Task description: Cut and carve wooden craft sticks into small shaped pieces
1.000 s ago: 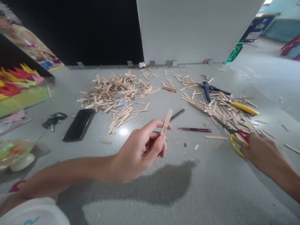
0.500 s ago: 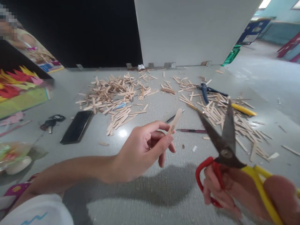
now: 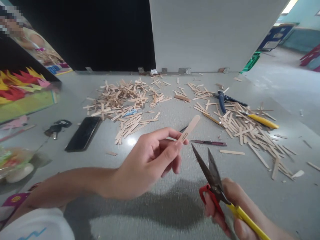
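Between thumb and fingers, my left hand [image 3: 152, 160] pinches a wooden craft stick [image 3: 192, 126] that points up and to the right; a small dark rectangle is marked on it near the fingertips. My right hand [image 3: 232, 206] grips scissors [image 3: 212, 176] with one red and one yellow handle. Their blades are parted and point up and left, a short way below and right of the stick, not touching it. Beyond the hands lie a pile of cut sticks [image 3: 125, 96] on the left and another heap [image 3: 250, 130] on the right.
A black phone [image 3: 83, 134] and keys [image 3: 58, 128] lie on the left. Dark blue pliers [image 3: 221, 101], a yellow-handled cutter [image 3: 263, 121] and a thin purple pen-like tool [image 3: 208, 142] are to the right. A black and white panel [image 3: 200, 36] stands at the back. Another person [image 3: 30, 41] is at far left.
My right hand has brought the scissors left and down, closer to the craft stick, and their blades have narrowed. The left hand keeps its pinch on the stick. The view has shifted slightly.
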Tool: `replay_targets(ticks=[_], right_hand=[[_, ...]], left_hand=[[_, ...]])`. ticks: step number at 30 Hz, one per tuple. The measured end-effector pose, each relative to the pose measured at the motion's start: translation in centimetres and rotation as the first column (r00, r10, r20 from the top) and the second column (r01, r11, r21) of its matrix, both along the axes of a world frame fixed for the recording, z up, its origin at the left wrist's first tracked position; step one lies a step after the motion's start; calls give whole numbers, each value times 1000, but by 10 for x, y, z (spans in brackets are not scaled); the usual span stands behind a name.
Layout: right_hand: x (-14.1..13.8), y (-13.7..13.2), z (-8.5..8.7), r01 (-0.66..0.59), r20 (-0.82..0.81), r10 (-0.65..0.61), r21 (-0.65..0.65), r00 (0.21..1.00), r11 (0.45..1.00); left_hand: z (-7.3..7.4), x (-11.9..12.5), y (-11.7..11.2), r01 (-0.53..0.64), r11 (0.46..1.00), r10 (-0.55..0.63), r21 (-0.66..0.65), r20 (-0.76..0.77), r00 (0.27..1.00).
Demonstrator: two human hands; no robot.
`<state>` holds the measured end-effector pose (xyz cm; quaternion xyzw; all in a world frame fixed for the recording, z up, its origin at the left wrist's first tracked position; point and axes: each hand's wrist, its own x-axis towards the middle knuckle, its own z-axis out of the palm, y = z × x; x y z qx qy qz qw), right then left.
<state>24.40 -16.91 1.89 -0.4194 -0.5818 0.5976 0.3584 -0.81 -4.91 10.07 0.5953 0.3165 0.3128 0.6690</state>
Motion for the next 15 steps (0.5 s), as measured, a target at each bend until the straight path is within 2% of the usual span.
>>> replay_targets(ticks=[2,5,8,10,15], right_hand=[[-1,2,5,52,0,-52,0,999,999],[-1,2,5,107,-1,-107,7,994,994],[-1,2,3,124,-5,-124,-14,992,992],[-2,2,3,128,-4,-128,-26,992,991],[-4,3,4,88,3,-88,-64,996,994]], left_hand=[[-1,-1,2,71,993,-66,-98,54,996],[-5,-1,6,226,943,-190,-242,165,968],[-8,2,9,294,900,-228,-321,227,947],[-10,3,8,288,902,-230,-322,206,951],[-12,1,1,270,936,-259,-224,80,963]])
